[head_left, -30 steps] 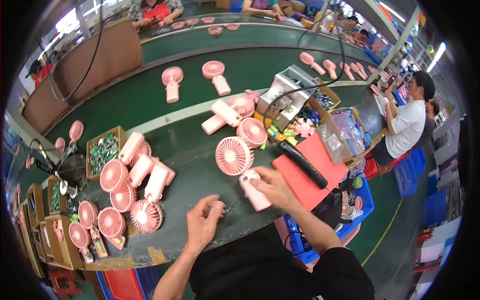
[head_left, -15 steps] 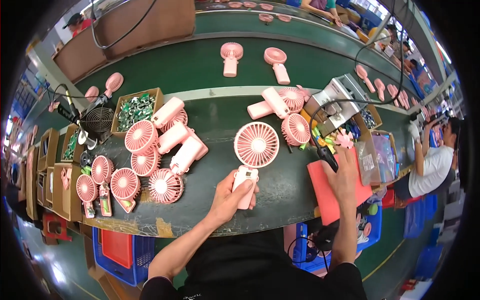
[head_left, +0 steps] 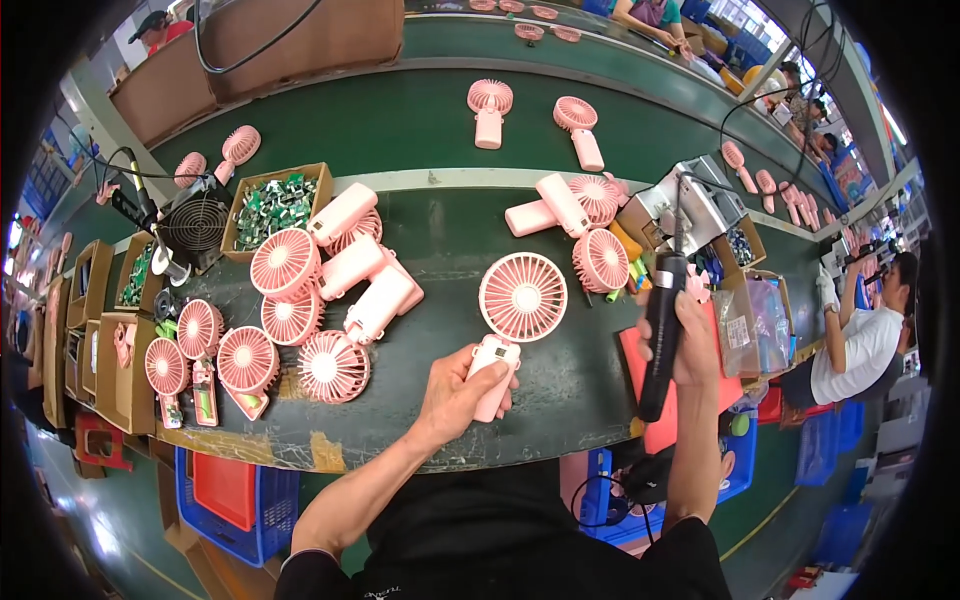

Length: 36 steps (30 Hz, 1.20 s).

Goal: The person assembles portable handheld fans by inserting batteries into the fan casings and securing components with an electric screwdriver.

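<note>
My left hand (head_left: 447,398) is wrapped round the handle of a pink handheld fan (head_left: 523,297), its round grille pointing away from me above the bench. In my right hand (head_left: 697,345) is a black electric screwdriver (head_left: 661,350), held upright with its slim end up. A red mat (head_left: 660,432) lies below that hand, partly hidden. Just beyond the held fan, several pink fans (head_left: 601,260) lie in a small pile. More fans (head_left: 290,264) are heaped to the left, some with opened handles (head_left: 204,398) showing green parts.
A box of green circuit boards (head_left: 283,212) stands at the back left beside a black round-grilled device (head_left: 196,226). A metal device (head_left: 672,205) is at the right. Fans (head_left: 489,128) lie on the green conveyor (head_left: 390,125). A co-worker (head_left: 860,335) sits far right.
My right hand has picked up the electric screwdriver from beside the red mat and raised it upright. My left hand still holds the fan in nearly the same place.
</note>
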{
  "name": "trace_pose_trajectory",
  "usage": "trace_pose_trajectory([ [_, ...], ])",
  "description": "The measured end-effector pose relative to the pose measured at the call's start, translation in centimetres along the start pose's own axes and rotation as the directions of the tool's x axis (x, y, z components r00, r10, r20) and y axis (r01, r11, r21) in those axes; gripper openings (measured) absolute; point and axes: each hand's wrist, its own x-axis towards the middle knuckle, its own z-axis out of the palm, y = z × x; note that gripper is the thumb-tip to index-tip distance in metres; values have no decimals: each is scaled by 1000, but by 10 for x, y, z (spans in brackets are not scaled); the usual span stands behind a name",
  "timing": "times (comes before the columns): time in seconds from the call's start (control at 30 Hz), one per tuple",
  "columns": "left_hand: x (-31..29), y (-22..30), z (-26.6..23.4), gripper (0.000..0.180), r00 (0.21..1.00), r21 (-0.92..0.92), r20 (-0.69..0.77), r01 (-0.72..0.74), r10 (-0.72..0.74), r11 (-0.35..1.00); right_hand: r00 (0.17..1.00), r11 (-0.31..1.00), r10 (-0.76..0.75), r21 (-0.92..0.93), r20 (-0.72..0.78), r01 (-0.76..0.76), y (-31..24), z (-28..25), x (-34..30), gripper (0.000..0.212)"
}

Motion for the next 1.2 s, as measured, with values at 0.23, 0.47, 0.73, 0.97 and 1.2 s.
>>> trace_pose_trajectory([
  [0.23,2,-3,-1,39,1000,-123,-9,-8,7,992,986,981,-133,155,104,116,8,80,2,38],
  [0.47,2,-1,-5,47,982,-392,172,139,-76,909,862,862,-496,174,105,476,-2,122,-4,78],
  [0.73,2,0,3,41,995,-93,20,99,-98,991,653,655,-755,28,70,755,-4,148,-17,104],
  [0.97,5,-4,4,42,998,-225,47,43,-34,973,706,703,-706,-61,52,708,6,159,-17,103],
  [1.2,7,-3,5,42,999,-193,36,44,-37,980,769,760,-638,-128,46,637,14,159,-8,94],
])
